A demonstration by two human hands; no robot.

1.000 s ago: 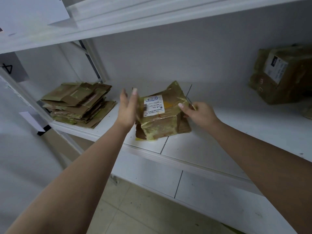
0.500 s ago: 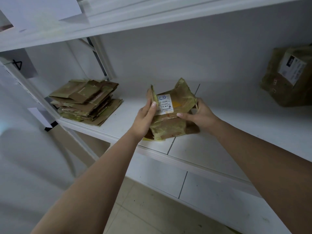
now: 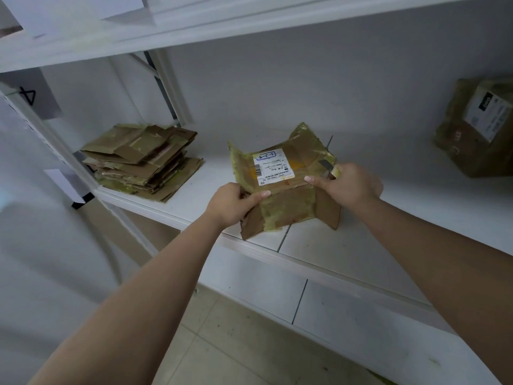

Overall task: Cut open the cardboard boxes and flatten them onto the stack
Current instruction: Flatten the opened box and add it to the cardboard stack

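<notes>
The opened box (image 3: 286, 187) lies on the white shelf (image 3: 361, 240), flaps splayed, label up. The left hand (image 3: 233, 202) pinches its near-left edge; the right hand (image 3: 347, 184) presses the right side while clenched around a knife (image 3: 327, 166). To flatten it well, press both sides down evenly, blade pointed away from the fingers, then carry it to the stack (image 3: 141, 159) at left. The knife's handle is hidden in the fist. Another box (image 3: 480, 129) is cut off at right.

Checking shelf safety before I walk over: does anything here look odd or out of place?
One thing: the right hand grips a knife with its blade exposed while also pressing on the box, close to the left hand. The stack is a bit ragged but sits on the shelf. Nothing spilled.
</notes>
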